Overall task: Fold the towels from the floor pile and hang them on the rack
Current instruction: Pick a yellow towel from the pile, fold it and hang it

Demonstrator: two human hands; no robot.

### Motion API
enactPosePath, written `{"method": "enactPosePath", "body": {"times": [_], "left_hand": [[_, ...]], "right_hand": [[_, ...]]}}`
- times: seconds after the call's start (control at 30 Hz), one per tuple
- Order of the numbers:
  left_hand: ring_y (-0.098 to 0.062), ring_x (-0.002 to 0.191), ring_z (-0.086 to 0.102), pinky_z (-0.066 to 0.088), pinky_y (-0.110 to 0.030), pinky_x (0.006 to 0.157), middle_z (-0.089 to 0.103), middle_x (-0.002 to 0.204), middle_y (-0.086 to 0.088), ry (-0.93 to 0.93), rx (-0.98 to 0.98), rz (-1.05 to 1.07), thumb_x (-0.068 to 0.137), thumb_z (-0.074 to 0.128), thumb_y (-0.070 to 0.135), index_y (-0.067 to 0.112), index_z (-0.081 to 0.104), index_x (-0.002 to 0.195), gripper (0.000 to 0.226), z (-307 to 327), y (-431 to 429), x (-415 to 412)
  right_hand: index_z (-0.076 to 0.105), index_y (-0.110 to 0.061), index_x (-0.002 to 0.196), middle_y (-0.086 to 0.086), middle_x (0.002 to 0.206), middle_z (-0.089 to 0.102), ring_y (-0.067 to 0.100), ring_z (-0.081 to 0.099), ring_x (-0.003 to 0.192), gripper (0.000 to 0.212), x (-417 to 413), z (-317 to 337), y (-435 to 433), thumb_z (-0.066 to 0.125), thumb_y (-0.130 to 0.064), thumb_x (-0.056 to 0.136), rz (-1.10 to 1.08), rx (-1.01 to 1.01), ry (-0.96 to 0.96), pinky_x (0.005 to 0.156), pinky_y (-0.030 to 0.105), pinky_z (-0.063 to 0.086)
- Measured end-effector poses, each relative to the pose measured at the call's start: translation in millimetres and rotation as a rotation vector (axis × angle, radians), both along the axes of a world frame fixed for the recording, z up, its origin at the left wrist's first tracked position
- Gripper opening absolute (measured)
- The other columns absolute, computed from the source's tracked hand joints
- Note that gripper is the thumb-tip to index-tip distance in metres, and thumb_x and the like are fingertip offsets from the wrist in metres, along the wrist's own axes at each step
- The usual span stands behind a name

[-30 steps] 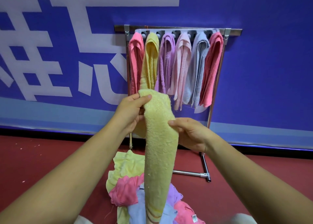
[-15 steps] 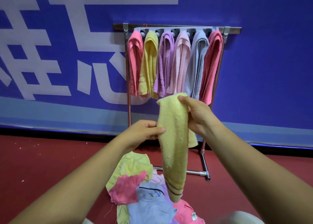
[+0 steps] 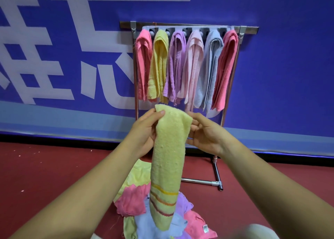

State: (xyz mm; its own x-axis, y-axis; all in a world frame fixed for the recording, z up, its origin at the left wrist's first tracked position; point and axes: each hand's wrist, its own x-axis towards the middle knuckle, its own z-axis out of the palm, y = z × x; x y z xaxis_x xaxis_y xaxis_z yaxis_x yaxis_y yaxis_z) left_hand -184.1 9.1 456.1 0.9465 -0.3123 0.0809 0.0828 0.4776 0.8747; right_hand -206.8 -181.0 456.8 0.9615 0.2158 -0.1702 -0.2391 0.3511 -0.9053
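The left hand (image 3: 144, 130) has a tight pinching grip on one top corner of the towel (image 3: 169, 157). The right hand (image 3: 207, 135) curls its grip round the other. The towel hangs over the floor pile (image 3: 133, 200), before the rack (image 3: 126, 24).

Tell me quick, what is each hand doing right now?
Left hand: pinching the top of the yellow towel.
Right hand: holding that towel's edge.

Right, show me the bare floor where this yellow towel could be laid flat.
Left of the pile, the red floor lies bare up to the wall. Right of the rack's foot there is another bare strip. Crowded: the pile itself, and the rack, where six towels hang side by side.
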Motion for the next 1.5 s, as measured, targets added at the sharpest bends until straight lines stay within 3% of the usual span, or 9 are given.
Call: {"method": "enactPosePath", "body": {"times": [0.13, 0.3, 0.47, 0.77, 1.03, 1.17, 1.27, 1.33, 1.5], "left_hand": [[-0.023, 0.104, 0.069, 0.057, -0.036, 0.09, 0.072, 0.113, -0.014, -0.022, 0.052, -0.004, 0.096, 0.057, 0.007, 0.007, 0.064, 0.123, 0.028, 3, 11, 3], [-0.024, 0.111, 0.067, 0.058, -0.032, 0.086, 0.07, 0.121, -0.012, -0.032, 0.129, 0.003, 0.096, 0.054, 0.001, 0.009, 0.06, 0.129, 0.035, -2, 22, 5], [-0.023, 0.104, 0.069, 0.055, -0.036, 0.083, 0.073, 0.116, -0.008, -0.001, 0.209, -0.085, 0.096, 0.057, 0.011, 0.015, 0.063, 0.127, 0.031, -16, 27, 3], [-0.02, 0.083, 0.068, 0.059, -0.033, 0.072, 0.071, 0.092, -0.011, 0.051, 0.135, -0.004, 0.097, 0.055, 0.007, 0.004, 0.065, 0.104, 0.013, -14, 16, 14], [-0.015, 0.073, 0.064, 0.053, -0.02, 0.064, 0.07, 0.08, -0.006, -0.084, 0.304, -0.042, 0.093, 0.056, 0.002, 0.003, 0.069, 0.101, 0.015, 28, 10, 26], [-0.025, 0.086, 0.06, 0.044, -0.033, 0.079, 0.068, 0.095, -0.018, -0.121, 0.442, -0.126, 0.089, 0.066, 0.02, 0.009, 0.074, 0.104, 0.02, 64, 26, 40], [-0.031, 0.108, 0.049, 0.036, -0.048, 0.09, 0.059, 0.125, -0.032, -0.165, 0.531, -0.162, 0.074, 0.078, 0.045, 0.011, 0.072, 0.117, 0.055, 90, 41, 58], [-0.035, 0.11, 0.055, 0.041, -0.051, 0.095, 0.063, 0.126, -0.024, -0.164, 0.536, -0.159, 0.078, 0.074, 0.04, 0.009, 0.07, 0.12, 0.052, 106, 52, 71], [-0.03, 0.088, 0.061, 0.045, -0.04, 0.08, 0.07, 0.102, -0.02, -0.246, 0.593, -0.094, 0.073, 0.073, 0.035, 0.004, 0.074, 0.109, 0.048, 140, 77, 105]], "right_hand": [[0.057, -0.012, 0.107, 0.003, 0.071, 0.05, 0.021, 0.06, 0.084, 0.035, 3, -2, 2, 0.066, -0.042, 0.091, 0.015, -0.028, -0.013, 0.095, 0.037, 0.049], [0.057, 0.012, 0.13, 0.026, 0.13, 0.063, 0.03, 0.065, 0.105, 0.047, 3, -2, 12, 0.067, -0.014, 0.092, -0.077, -0.043, -0.09, 0.099, 0.042, 0.05], [0.063, -0.005, 0.115, 0.006, 0.08, 0.074, 0.012, 0.067, 0.061, 0.023, 6, -2, 25, 0.066, -0.013, 0.093, -0.176, 0.027, -0.072, 0.059, 0.029, 0.054], [0.065, -0.005, 0.102, 0.016, 0.1, 0.063, 0.028, 0.059, 0.083, 0.017, 0, -12, 18, 0.07, -0.015, 0.089, -0.188, -0.048, -0.093, 0.079, 0.041, 0.05], [0.064, 0.002, 0.074, 0.014, 0.067, 0.062, 0.012, 0.051, 0.06, 0.032, 16, 20, 3, 0.068, -0.027, 0.087, -0.581, -0.716, -0.39, 0.06, 0.025, 0.041], [0.075, -0.009, 0.094, 0.009, 0.093, 0.074, 0.015, 0.063, 0.084, 0.018, 41, 59, 24, 0.066, -0.025, 0.092, -0.269, -0.512, -0.389, 0.078, 0.03, 0.047], [0.072, 0.001, 0.108, 0.024, 0.107, 0.07, 0.028, 0.062, 0.086, 0.027, 61, 82, 43, 0.064, -0.022, 0.094, -0.028, -0.341, -0.347, 0.082, 0.034, 0.047], [0.067, 0.007, 0.107, 0.014, 0.09, 0.045, 0.034, 0.046, 0.08, 0.04, 75, 94, 53, 0.07, -0.028, 0.087, 0.062, -0.306, -0.341, 0.081, 0.038, 0.039], [0.072, 0.002, 0.105, 0.01, 0.079, 0.06, 0.022, 0.056, 0.07, 0.041, 107, 125, 62, 0.073, -0.034, 0.084, 0.115, -0.367, -0.352, 0.069, 0.033, 0.041]]}}
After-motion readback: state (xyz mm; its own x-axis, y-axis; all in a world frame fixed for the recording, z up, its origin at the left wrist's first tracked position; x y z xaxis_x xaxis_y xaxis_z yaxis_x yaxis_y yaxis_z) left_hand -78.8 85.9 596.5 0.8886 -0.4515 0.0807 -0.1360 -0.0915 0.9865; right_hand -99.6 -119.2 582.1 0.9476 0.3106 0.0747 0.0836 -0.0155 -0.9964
